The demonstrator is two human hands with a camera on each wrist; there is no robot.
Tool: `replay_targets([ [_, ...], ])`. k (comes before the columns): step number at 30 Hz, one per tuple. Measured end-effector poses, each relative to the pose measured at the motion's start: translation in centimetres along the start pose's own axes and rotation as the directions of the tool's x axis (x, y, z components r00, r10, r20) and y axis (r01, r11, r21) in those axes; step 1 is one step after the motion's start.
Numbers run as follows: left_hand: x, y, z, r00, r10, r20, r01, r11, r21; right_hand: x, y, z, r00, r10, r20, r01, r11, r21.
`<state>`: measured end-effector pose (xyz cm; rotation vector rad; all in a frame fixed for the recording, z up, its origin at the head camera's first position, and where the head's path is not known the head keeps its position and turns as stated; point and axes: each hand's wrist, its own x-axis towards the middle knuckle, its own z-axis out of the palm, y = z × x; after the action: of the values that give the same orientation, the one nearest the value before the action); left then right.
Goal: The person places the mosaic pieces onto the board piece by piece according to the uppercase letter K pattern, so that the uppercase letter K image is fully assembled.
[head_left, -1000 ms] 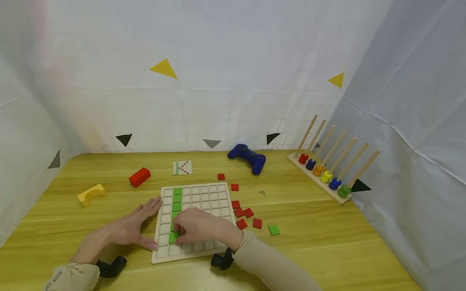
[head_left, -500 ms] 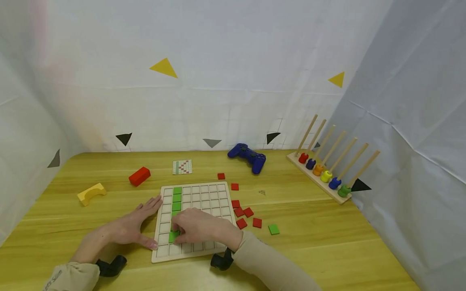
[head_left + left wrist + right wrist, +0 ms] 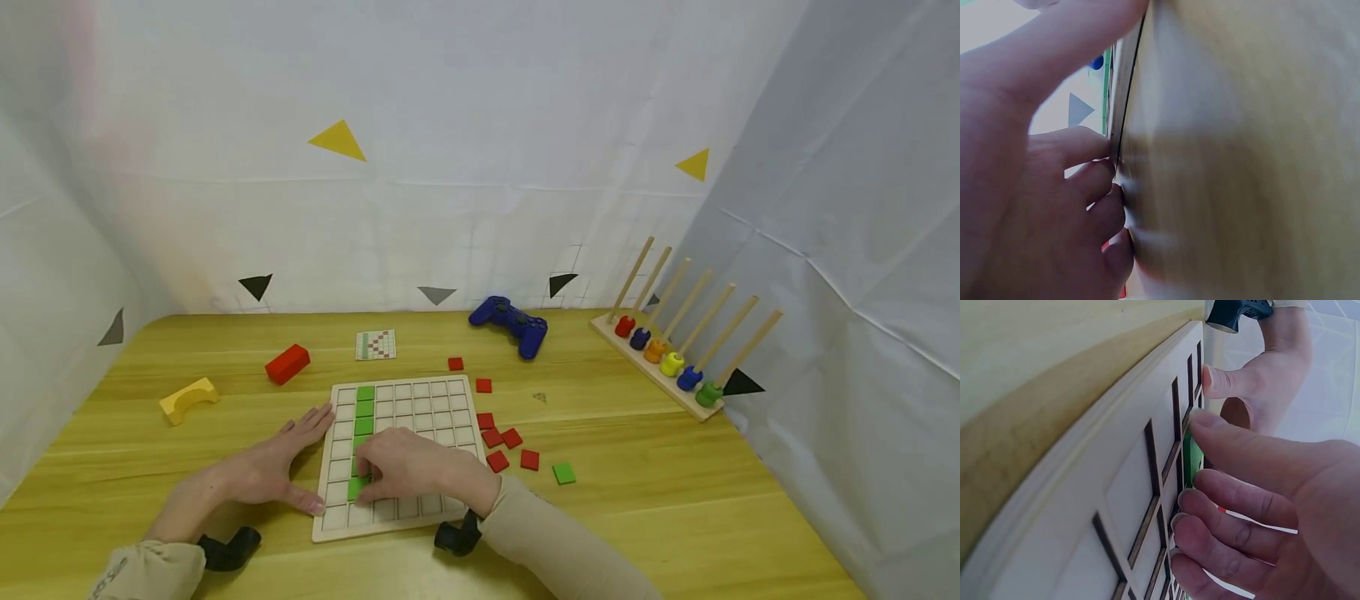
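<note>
A light wooden grid board (image 3: 420,388) lies on the table with several green square tiles (image 3: 364,408) in one column near its left side. My right hand (image 3: 405,462) is over the column's lower end, its fingers curled. Between thumb and index finger is the lowest green tile (image 3: 1192,456), with the thumb tip at its near edge and the index fingertip at its far edge. My left hand (image 3: 273,467) lies spread along the board's left edge, thumb and fingertips resting against it. In the left wrist view, its fingers (image 3: 1094,181) reach the board's side.
Several red tiles (image 3: 529,460) and a loose green tile (image 3: 564,473) lie right of the board. Behind are a small pattern card (image 3: 384,345) and a blue game controller (image 3: 510,323). A red block (image 3: 288,364), a yellow arch block (image 3: 189,401) and a peg stand (image 3: 652,371) stand farther out.
My right thumb has shifted slightly to the left at the lowest green tile, and the right fingers have moved a little. My left hand and the board have stayed in place.
</note>
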<state>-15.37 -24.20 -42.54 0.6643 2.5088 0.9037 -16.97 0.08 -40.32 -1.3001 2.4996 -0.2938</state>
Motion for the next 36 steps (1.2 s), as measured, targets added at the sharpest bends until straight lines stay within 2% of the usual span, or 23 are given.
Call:
replay_targets([
  [8, 0.0, 0.0, 0.0, 1.000, 0.018, -0.008, -0.018, 1.000, -0.004, 0.0, -0.1, -0.1, 1.000, 0.003, -0.002, -0.003, 1.000, 0.013],
  [28, -0.1, 0.0, -0.1, 1.000, 0.003, -0.003, -0.003, 1.000, 0.003, 0.2, 0.3, -0.2, 1.000, -0.025, 0.004, 0.025, 1.000, 0.004],
  [36, -0.1, -0.2, -0.1, 1.000, -0.014, 0.002, 0.014, 1.000, 0.004, -0.6, 0.6, -1.1, 0.999, -0.050, 0.017, 0.049, 0.997, 0.055],
])
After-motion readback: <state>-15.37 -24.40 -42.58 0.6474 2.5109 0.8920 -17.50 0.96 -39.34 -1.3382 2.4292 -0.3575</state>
